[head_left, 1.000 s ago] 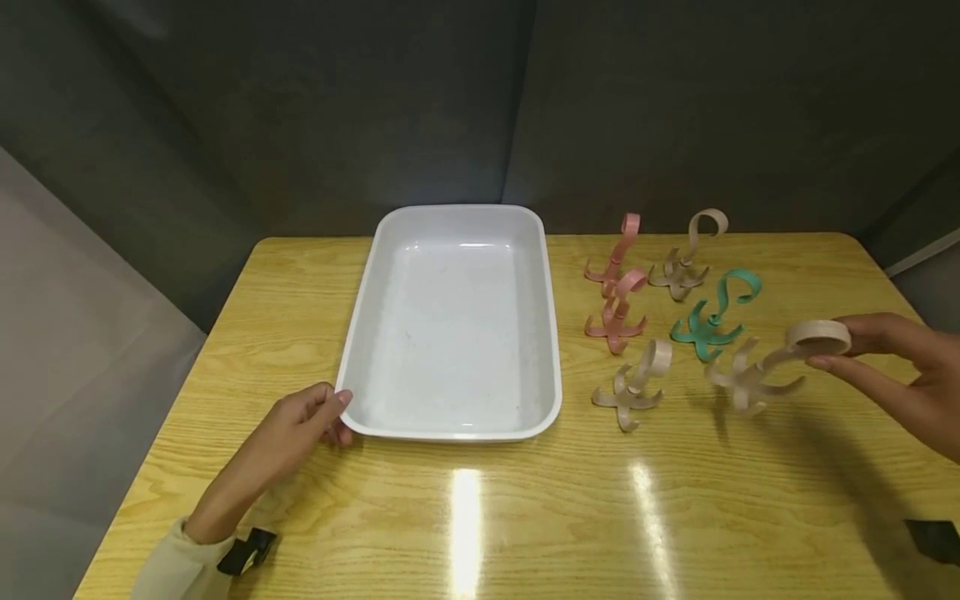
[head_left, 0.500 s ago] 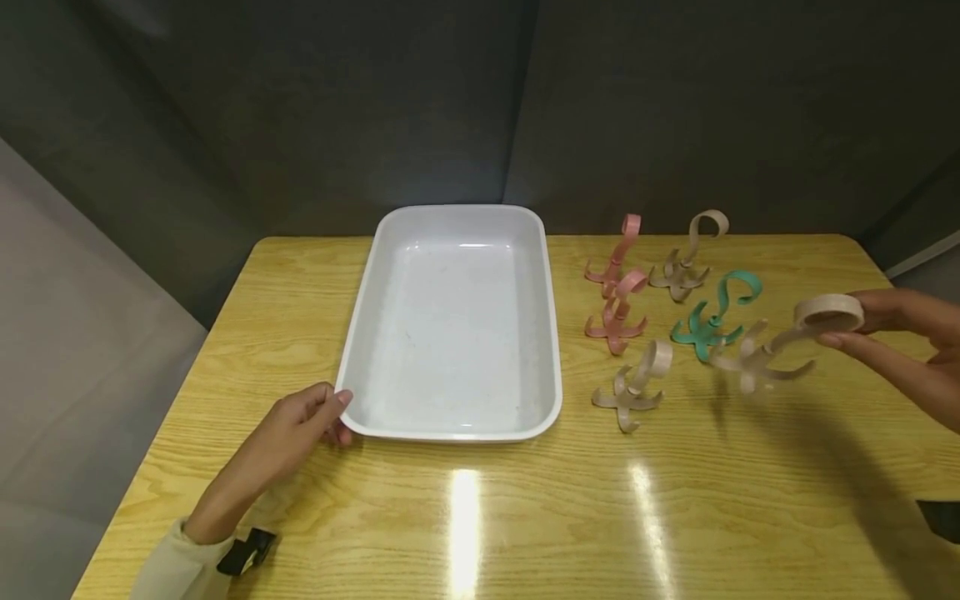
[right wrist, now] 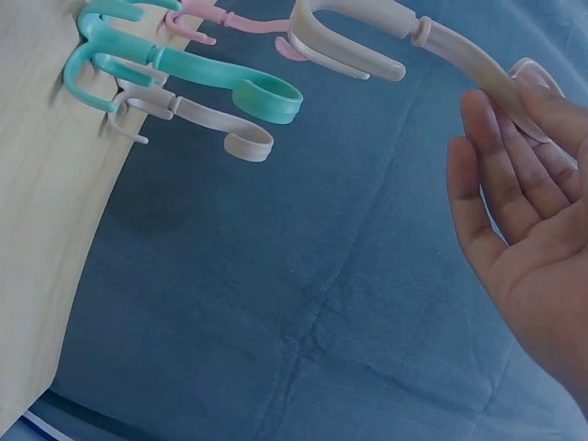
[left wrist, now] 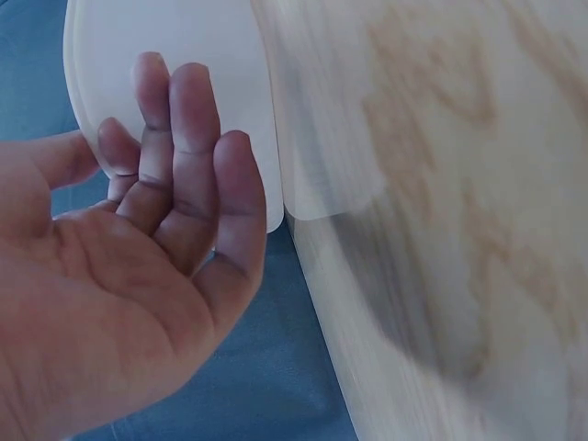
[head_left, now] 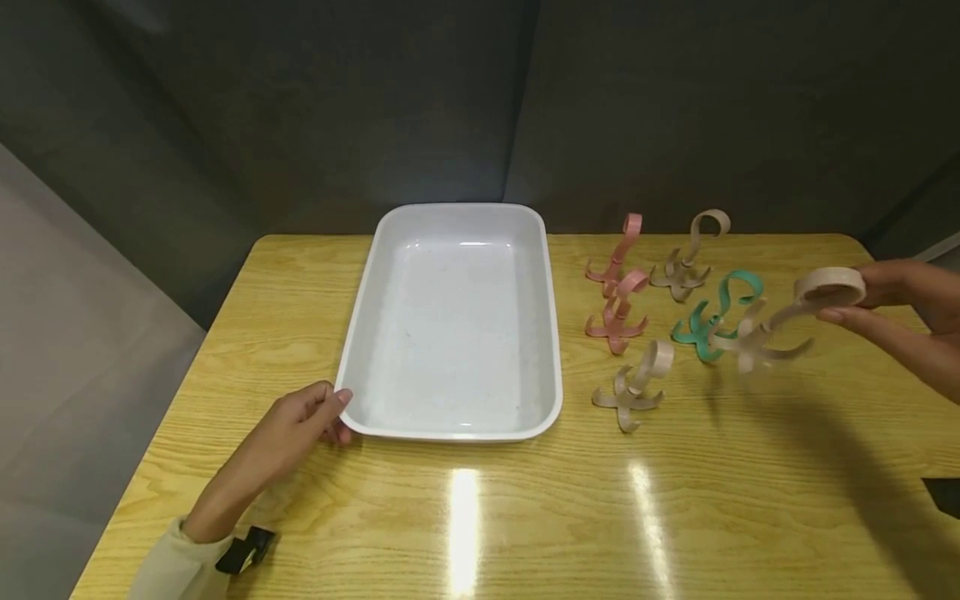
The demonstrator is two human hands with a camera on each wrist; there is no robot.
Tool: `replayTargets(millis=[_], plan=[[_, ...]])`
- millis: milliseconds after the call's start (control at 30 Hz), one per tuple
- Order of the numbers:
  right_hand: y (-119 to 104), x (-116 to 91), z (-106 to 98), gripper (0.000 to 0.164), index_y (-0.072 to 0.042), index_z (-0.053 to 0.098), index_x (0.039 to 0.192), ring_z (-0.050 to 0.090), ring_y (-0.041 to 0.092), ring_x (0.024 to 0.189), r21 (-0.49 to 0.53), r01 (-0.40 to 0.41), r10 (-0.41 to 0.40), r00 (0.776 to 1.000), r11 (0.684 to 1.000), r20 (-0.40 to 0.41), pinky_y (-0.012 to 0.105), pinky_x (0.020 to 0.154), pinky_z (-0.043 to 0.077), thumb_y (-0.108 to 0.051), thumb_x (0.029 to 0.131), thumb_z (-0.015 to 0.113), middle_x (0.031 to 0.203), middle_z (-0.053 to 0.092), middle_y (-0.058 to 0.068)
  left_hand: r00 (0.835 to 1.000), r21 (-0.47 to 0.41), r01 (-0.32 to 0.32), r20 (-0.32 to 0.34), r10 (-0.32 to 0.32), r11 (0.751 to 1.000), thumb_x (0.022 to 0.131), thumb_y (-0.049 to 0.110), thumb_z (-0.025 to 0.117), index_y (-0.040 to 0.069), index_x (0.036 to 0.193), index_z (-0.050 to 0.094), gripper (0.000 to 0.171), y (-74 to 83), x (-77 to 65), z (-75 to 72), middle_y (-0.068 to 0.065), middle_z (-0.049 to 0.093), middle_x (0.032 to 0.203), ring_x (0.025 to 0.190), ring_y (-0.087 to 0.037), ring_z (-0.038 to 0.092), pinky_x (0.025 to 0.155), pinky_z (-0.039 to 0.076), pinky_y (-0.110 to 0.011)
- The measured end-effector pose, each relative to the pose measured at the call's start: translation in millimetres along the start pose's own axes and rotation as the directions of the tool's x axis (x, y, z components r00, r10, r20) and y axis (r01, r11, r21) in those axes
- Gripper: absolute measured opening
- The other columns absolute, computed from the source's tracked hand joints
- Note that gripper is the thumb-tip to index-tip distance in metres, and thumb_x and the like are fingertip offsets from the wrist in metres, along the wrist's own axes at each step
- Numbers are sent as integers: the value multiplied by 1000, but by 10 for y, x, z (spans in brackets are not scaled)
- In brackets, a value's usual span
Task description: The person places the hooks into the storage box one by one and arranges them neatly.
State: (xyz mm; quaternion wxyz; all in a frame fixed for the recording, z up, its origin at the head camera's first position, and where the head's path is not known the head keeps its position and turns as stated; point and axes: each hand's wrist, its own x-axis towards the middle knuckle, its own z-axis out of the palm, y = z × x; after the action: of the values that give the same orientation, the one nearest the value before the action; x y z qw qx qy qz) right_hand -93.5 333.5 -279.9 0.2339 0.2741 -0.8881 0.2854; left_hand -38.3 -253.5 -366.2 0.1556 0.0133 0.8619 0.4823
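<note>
left hand (head_left: 300, 425) pinches one white tray (head_left: 457, 342) by its near left corner; right hand (right wrist: 537, 234) pinches one beige hook (head_left: 787, 313) above the desk (head_left: 555, 517), where two pink hooks (head_left: 617, 327), one green hook (head_left: 703, 333) and two more beige hooks (head_left: 627, 398) stand.

**Wood-grain counter (head_left: 360, 525) before a dark backdrop (head_left: 337, 125)**

The counter is yellowish in the head view, with grain showing across it and rounded far corners. Two bright streaks of reflected light (head_left: 464, 533) lie on its near half, the left one broader, the right one slanting. Behind the far edge rises the dark backdrop, a seam or fold (head_left: 517, 108) running down it near the middle. At the left, a pale grey sheet (head_left: 75, 350) slopes beside the counter. A thin light strip (head_left: 941, 247) slants at the far right. The right wrist view shows creased blue cloth (right wrist: 276, 257) past the counter's edge.
</note>
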Motion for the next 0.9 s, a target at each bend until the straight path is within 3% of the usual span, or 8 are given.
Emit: replayTargets(millis=[267, 600, 667, 833, 900], plan=[[-23, 154, 23, 28, 18, 62, 120, 56, -17, 106, 5, 36, -36, 999, 999, 25, 9, 95, 41, -4, 103, 63, 124, 55, -35, 1000, -6, -4, 4, 4, 1000, 113, 36, 49, 2, 93, 56, 40, -7, -4, -2, -8, 68, 83, 85, -23, 71, 81, 57, -36], [-158, 349, 68, 23, 11, 66, 118, 52, -25, 96, -59, -32, 34, 999, 998, 38, 6, 90, 40, 10, 95, 70, 113, 52, -39, 1000, -6, -9, 4, 9, 1000, 113, 36, 49, 2, 93, 56, 40, -13, 7, 2, -8, 68, 82, 85, -23, 71, 82, 57, -37], [-186, 410, 65, 26, 10, 68, 117, 48, -29, 95, -98, -43, 47, 998, 994, 35, 5, 87, 38, 10, 92, 74, 106, 68, -25, 1000, 4, -9, 0, 9, 1000, 113, 36, 49, 2, 93, 56, 40, -15, 8, 2, -7, 68, 82, 85, -23, 71, 81, 57, -37], [-215, 545, 62, 23, 4, 73, 110, 44, -33, 91, -157, -36, 42, 999, 987, 34, 4, 74, 38, -2, 90, 81, 94, 67, -31, 1000, 10, -7, 0, 7, 1000, 113, 37, 49, 3, 92, 56, 41, -21, 8, 1, -7, 69, 82, 85, -24, 69, 80, 57, -37], [-197, 585, 72, 22, 2, 75, 108, 45, -33, 89, -166, -18, 24, 999, 986, 36, 5, 73, 38, -8, 90, 83, 94, 55, -43, 1000, 8, -8, 1, 8, 1000, 113, 36, 49, 3, 92, 56, 40, -25, 7, 1, -7, 69, 82, 85, -24, 69, 80, 57, -37]])
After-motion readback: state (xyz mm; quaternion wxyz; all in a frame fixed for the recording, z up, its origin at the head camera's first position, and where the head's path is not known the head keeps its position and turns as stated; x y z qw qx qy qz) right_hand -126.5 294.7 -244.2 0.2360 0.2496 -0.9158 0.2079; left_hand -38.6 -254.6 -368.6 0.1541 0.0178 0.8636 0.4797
